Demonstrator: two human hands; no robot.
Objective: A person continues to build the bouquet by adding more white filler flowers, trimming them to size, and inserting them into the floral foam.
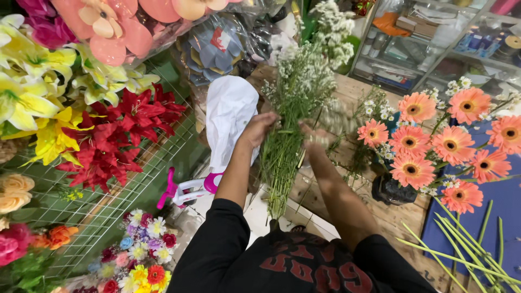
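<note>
My left hand [256, 129] grips the green stems of a tall bunch of small white filler flowers [304, 81], holding it upright over the wooden table's [374, 211] edge. My right hand [315, 138] is among the same stems from the right side, its fingers partly hidden by them and blurred. The stem ends hang down towards the floor [279, 190]. Both arms are bare below black sleeves.
Orange gerberas [434, 146] stand in a dark pot [391, 190] on the table's right, with cut green stems [461, 249] on a blue sheet. Red and yellow lilies [108, 130] hang on a wire grid at left. A white bag [230, 119] and a glass cabinet [423, 43] lie beyond.
</note>
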